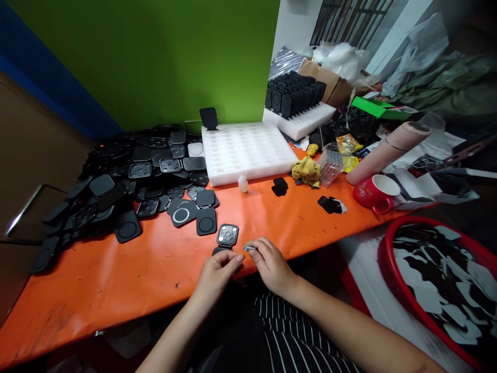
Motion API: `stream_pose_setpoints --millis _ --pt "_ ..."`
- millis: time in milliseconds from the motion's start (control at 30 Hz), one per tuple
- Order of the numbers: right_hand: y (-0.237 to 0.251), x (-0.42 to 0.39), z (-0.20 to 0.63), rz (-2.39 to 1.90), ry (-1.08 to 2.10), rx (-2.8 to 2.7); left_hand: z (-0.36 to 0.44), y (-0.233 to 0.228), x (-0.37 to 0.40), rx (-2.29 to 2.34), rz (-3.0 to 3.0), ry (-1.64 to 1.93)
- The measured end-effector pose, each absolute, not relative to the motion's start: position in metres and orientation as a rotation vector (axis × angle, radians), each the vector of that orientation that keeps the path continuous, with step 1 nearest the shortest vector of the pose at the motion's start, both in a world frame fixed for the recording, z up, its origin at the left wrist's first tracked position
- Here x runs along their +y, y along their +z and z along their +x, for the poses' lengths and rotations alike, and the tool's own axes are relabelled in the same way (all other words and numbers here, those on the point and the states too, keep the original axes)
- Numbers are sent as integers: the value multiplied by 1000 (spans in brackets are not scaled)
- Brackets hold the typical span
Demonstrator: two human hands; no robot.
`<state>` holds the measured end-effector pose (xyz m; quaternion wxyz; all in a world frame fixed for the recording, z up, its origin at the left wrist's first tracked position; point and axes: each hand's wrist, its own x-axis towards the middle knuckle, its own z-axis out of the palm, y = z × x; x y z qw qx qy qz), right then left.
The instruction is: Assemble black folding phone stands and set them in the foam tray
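My right hand [275, 267] is closed, pinching a short ribbed silvery metal piece [250, 248] between thumb and fingers. It could be a stack of small discs or a screw; I cannot tell which. Just left of it, my left hand [218, 273] has thumb and forefinger pressed together, and whatever they hold is too small to make out. Beyond my left fingers lies a square black hinged pad [227, 235], its back showing pale round spots near some corners. The pad's other half is partly hidden behind my left hand.
A heap of black folding pads [151, 166] covers the table's left. A white foam tray [248, 150] holds one upright pad [208, 118]; a small bottle [243, 184] stands before it. Rightward are a yellow cloth [306, 171], black sheets [279, 186], a red mug [368, 192] and a red tub [388, 259].
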<state>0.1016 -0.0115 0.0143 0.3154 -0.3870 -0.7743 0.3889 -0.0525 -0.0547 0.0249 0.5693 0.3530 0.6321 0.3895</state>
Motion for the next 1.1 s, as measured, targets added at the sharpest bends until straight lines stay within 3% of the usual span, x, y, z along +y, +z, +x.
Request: stream_pose_setpoints --millis 200,600,1100 --pt "17 -18 96 -1101 1123 -1921 -53 25 -57 1549 893 997" --pt "25 -8 106 -984 860 -2391 -63 35 -51 1582 1386 819" --pt "27 2 110 -852 789 -2538 -61 36 -51 1582 1318 766"
